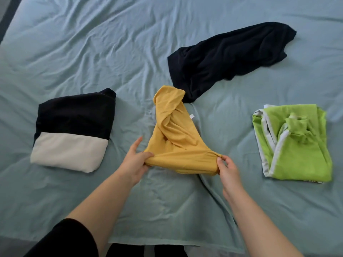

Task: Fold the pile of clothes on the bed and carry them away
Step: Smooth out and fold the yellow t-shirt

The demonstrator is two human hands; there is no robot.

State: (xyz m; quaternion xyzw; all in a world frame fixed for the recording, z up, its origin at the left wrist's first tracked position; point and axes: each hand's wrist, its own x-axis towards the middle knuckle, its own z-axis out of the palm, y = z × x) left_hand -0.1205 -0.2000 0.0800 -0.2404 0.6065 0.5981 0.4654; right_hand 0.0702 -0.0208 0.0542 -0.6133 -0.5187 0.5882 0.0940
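Yellow garment (176, 138), head view: lies mid-bed (92, 52), crumpled. Its long axis runs from the near hem away from the person, with the far end tilted slightly left, just beside an unfolded dark garment (228, 54). Left hand (133, 162) pinches the hem's left corner; right hand (227, 168), fingers curled, pinches the right corner. Folded black-and-cream garment (72, 130) lies left, green garment (295, 143) right.

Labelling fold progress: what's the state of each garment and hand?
yellow garment: bunched, unfolded, near edge held
black-and-cream garment: folded, lying left
green garment: loosely folded, lying right
dark garment: unfolded, crumpled, far side
left hand: pinches yellow garment's edge
right hand: pinches yellow garment's edge
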